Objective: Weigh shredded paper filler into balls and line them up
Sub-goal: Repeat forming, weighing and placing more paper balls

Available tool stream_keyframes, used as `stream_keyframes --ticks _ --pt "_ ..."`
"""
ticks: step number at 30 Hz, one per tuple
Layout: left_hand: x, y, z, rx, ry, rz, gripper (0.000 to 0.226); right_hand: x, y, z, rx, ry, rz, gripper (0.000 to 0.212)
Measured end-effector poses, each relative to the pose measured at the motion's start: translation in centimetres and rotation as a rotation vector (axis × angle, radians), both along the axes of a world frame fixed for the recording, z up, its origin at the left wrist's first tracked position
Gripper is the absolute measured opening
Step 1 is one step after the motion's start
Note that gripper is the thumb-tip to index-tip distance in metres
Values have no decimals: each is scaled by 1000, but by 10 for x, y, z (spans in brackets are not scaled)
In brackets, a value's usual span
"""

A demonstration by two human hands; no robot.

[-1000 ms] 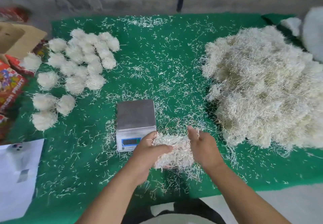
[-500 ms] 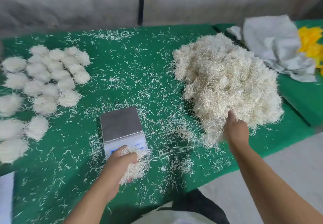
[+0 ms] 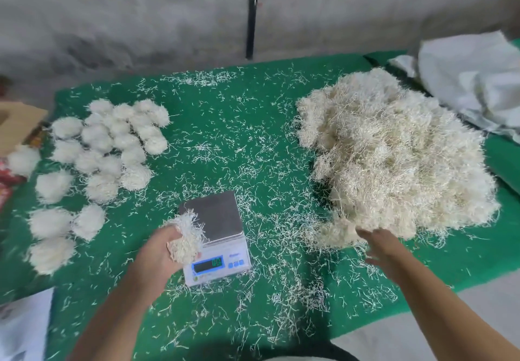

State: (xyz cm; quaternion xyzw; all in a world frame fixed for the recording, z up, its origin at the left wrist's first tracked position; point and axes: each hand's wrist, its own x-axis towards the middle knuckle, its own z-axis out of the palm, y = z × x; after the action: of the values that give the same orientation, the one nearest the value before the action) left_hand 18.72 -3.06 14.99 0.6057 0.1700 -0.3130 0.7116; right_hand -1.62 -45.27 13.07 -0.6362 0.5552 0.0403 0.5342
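On the green mat (image 3: 225, 141), a small digital scale (image 3: 216, 217) stands with its steel pan bare and its display lit. My left hand (image 3: 157, 253) grips a clump of shredded paper (image 3: 187, 234) over the scale's front left corner. A big loose pile of shredded paper (image 3: 394, 158) lies on the right. My right hand (image 3: 382, 248) is blurred, its fingers spread at the pile's near edge beside a loose tuft. Several finished paper balls (image 3: 112, 146) lie grouped on the left of the mat.
Loose shreds are scattered all over the mat. A white cloth or bag (image 3: 464, 79) lies at the back right. A cardboard box (image 3: 17, 124) sits at the left edge, a white sheet (image 3: 22, 327) at the front left. A black pole (image 3: 251, 25) leans on the wall.
My left hand has lifted its clump up over the scale's front corner. My right hand has drawn back from inside the pile to its near edge. The view has turned left.
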Motion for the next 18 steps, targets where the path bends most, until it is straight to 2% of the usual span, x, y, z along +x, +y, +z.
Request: stream_keyframes --ticks 2,3,5,7,9,13,15,18 --pt "17 -11 -6 88 -86 -45 15 -8 13 -13 -8 59 49 65" --pt "23 -17 -12 183 -124 -77 20 -13 20 -18 -8 77 70 64" --pt "35 -32 -28 344 -167 -123 39 -23 34 -26 -2 112 128 60" --pt "47 -46 -44 423 -197 -157 69 -34 46 -29 25 138 176 53" --pt "57 -56 -59 537 -275 -207 80 -44 52 -30 75 138 180 43" --pt "69 -69 -75 780 -513 -350 76 -60 49 -31 128 145 152 32" --pt "71 -70 -75 814 -567 -374 74 -64 43 -34 115 159 150 26" --pt "68 -57 -63 814 -585 -275 70 -65 36 -35 99 166 143 20"
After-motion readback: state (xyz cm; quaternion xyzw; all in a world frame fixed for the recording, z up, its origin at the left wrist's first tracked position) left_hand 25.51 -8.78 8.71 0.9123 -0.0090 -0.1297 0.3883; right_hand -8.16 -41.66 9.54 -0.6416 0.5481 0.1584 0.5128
